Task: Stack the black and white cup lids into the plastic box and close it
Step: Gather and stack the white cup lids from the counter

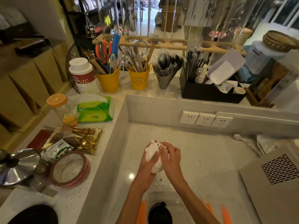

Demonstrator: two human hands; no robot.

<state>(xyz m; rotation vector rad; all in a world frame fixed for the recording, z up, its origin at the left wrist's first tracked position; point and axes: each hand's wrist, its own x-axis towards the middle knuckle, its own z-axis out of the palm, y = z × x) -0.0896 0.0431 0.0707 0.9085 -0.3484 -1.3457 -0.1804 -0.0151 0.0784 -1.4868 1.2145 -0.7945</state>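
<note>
Lids, white, btwn both hands.

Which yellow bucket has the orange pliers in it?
The left yellow bucket, beside the white jar with the red label. Orange-handled pliers stick out of it. The right yellow bucket, with a flower drawing, holds mostly wooden-handled tools.

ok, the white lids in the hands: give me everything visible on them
The stack of white cup lids looks like thin, glossy plastic, nested together into a short column tilted away from the camera. The ridged edges of several lids show at its top left; the count can't be told. It is held above the pale counter, ahead of the plastic box, which already holds black lids. The left hand cups it from below and the side, and the right hand wraps it from the right.
</note>
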